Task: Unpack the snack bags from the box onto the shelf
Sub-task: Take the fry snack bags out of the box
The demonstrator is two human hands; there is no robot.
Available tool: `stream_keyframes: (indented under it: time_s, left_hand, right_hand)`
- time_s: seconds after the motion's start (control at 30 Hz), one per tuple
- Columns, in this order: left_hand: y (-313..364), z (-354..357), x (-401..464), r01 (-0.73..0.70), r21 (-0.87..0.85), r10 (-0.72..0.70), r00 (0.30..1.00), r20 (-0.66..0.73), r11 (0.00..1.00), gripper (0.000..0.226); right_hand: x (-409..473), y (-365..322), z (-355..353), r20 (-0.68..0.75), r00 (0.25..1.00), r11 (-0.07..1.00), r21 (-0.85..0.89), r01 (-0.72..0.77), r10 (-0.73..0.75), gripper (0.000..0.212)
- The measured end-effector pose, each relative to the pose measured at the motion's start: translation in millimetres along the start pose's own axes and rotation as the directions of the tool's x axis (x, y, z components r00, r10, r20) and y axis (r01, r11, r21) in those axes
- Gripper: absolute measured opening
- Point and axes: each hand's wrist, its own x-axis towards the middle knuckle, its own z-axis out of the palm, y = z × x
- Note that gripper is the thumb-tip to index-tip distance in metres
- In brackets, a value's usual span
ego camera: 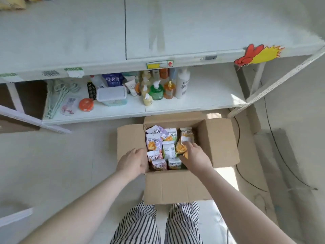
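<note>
An open cardboard box (177,185) stands on the floor in front of me, filled with several small snack bags (168,149) in white, purple, green and orange print. My right hand (196,156) reaches in at the box's right side and grips an orange snack bag (181,148) lying among the others. At the box's left wall, my left hand (131,162) has its fingers curled over the rim, and the fingertips are hidden inside. The white shelf (175,32) runs across the top of the view, with a wide bare board.
The lower shelf board (202,95) holds soap and lotion bottles (156,90), a lidded plastic tub (112,95), an orange jar and hangers. Yellow bags (12,4) lie at the upper shelf's far left. A black cable (281,155) trails on the floor to the right.
</note>
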Motion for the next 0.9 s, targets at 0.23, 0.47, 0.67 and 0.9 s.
stream_keyframes:
  time_s: [0.23, 0.47, 0.67, 0.9]
  left_hand:
    - [-3, 56, 98, 0.065, -0.186, -0.08, 0.994, -0.072, 0.98, 0.054]
    - [-35, 164, 225, 0.012, -0.299, -0.048, 0.992, -0.114, 0.954, 0.065]
    - [-62, 218, 323, -0.065, -0.312, 0.006, 0.982, -0.187, 0.948, 0.075]
    - [-64, 246, 392, -0.014, 0.044, 0.023, 0.979, -0.205, 0.999, 0.081]
  right_hand:
    - [130, 29, 56, 0.105, 0.993, 0.999, -0.019, 0.05, -0.047, 0.057]
    - [263, 74, 167, 0.13, 0.991, 1.0, 0.024, 0.016, -0.019, 0.061]
    - [364, 90, 236, 0.07, 0.997, 0.969, 0.24, -0.051, 0.035, 0.061]
    - [431, 101, 275, 0.05, 0.997, 0.908, 0.411, -0.08, 0.065, 0.064]
